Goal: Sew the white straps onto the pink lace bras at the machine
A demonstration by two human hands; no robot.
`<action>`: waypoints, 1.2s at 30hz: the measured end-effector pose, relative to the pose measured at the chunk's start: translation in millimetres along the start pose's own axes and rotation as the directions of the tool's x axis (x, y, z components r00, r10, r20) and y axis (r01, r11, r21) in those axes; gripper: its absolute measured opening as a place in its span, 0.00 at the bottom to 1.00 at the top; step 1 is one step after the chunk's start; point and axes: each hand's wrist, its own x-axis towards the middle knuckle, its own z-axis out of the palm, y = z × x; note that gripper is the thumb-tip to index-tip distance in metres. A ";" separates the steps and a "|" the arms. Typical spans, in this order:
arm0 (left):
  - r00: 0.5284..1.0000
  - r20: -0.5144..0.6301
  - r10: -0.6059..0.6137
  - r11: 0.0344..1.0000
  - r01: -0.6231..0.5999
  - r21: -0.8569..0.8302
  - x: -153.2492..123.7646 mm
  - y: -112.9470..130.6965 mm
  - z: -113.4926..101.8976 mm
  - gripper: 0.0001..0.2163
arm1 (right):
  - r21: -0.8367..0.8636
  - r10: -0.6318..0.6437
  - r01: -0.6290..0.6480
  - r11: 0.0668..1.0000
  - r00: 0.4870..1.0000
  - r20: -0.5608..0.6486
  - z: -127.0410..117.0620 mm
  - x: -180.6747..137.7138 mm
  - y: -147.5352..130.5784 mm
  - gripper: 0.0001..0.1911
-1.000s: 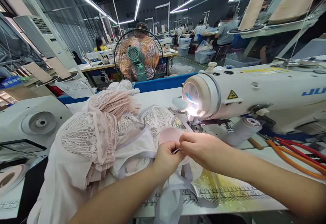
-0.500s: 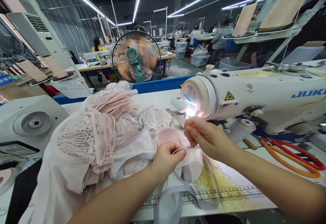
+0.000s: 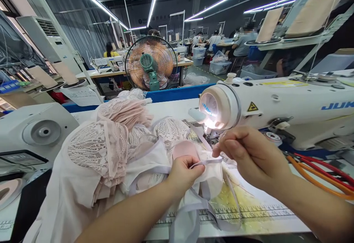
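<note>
My left hand (image 3: pixel 182 176) pinches the grey-lilac edging band (image 3: pixel 210 161) of a white bra (image 3: pixel 214 176) between thumb and fingers. A pink inner cup (image 3: pixel 185 149) and a white lace cup (image 3: pixel 170 130) show behind that hand. Just right of the band's end, my right hand (image 3: pixel 254 158) is raised with curled fingers pressed together, apart from the band. Whether something thin, such as a thread, is in its fingertips cannot be made out. Beyond it stands a white sewing machine (image 3: pixel 279 103) with its lamp lit over the needle area.
Stacked lace bra pieces (image 3: pixel 92 149) cover the left of the table. Orange- and red-handled scissors (image 3: pixel 318 174) lie at the right, partly behind my right forearm. A printed ruler (image 3: pixel 260 213) runs along the front edge. A large fan (image 3: pixel 149 64) and people at machines are farther back.
My right hand has moved right and toward me, away from the band's end. The left hand keeps its pinch, and the view has shifted slightly.
</note>
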 end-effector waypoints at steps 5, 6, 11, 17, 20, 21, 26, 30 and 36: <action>1.000 -0.003 0.000 1.000 0.000 -0.005 -1.2 0.4 -0.2 0.13 | -0.093 0.047 -0.046 0.995 0.999 0.005 -0.6 -2.7 -6.9 0.03; 1.000 -0.005 -0.003 1.000 0.003 -0.003 -1.7 1.0 -0.2 0.13 | -0.103 0.075 -0.072 0.992 0.997 0.030 0.2 -3.4 -8.4 0.03; 1.000 -0.002 0.004 0.999 -0.004 -0.036 -3.3 4.9 0.2 0.12 | -0.061 0.251 -0.244 0.968 0.918 0.307 9.0 -15.5 1.7 0.04; 0.998 -0.024 -0.055 0.993 0.052 -0.103 3.2 5.1 -1.8 0.11 | 0.138 0.350 -0.466 0.874 0.800 0.487 18.1 -28.7 38.5 0.08; 0.998 -0.034 -0.060 0.994 0.057 -0.094 6.8 5.1 -3.0 0.11 | 0.175 0.335 -0.466 0.867 0.807 0.486 20.6 -31.3 48.2 0.08; 0.998 -0.038 -0.059 0.995 0.056 -0.083 7.7 5.2 -3.4 0.12 | 0.167 0.326 -0.448 0.878 0.817 0.476 21.2 -32.3 50.2 0.09; 0.998 -0.046 -0.051 0.998 0.049 -0.042 12.1 2.8 -5.3 0.13 | 0.076 0.238 -0.283 0.956 0.901 0.363 21.2 -39.2 57.7 0.08; 0.999 -0.038 -0.005 1.000 0.005 0.001 14.2 -3.4 -6.5 0.14 | 0.035 0.171 -0.194 0.980 0.925 0.340 18.9 -43.0 58.6 0.10; 0.999 -0.021 0.036 0.999 -0.036 0.010 13.1 -9.2 -7.0 0.12 | -0.015 0.131 -0.134 0.991 0.939 0.317 15.6 -44.2 51.5 0.11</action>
